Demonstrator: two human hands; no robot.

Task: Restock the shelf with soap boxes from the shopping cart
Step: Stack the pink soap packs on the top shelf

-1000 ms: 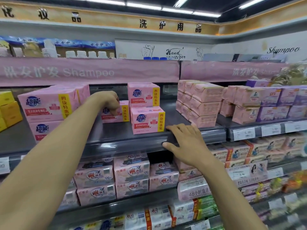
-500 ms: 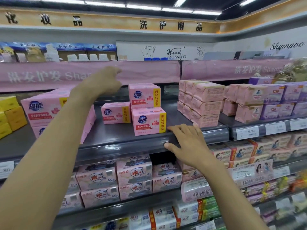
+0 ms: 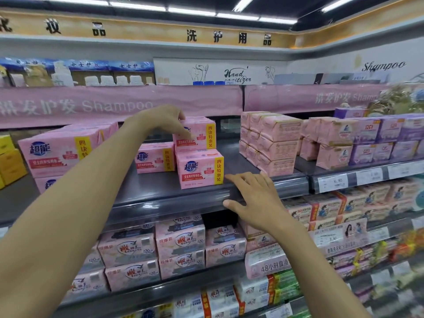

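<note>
So the left hand (image 3: 164,121) is up at centre frame with the fingers over the upper left corner of the top box (image 3: 198,134) and the thumb down on its front face, so it's got hold of that box. That pink soap box sits stacked on the lower box (image 3: 202,169), which is right at the front of the dark shelf (image 3: 149,187). A third box (image 3: 154,157) of the same kind sits on the shelf just left of the lower one and a bit further back.

The right hand (image 3: 254,198) isn't grabbing anything. It's spread flat with straight fingers on the shelf's front lip, just right of the lower box, thumb hanging below the edge.

Left of frame there's a stack (image 3: 57,154) of the same pink boxes, with yellow boxes (image 3: 10,161) at the far left edge. Right of centre are wrapped packs (image 3: 273,143) piled several high, then purple packs (image 3: 378,136) further right. A pink banner (image 3: 91,104) reading "Shampoo" runs across above the shelf.
</note>
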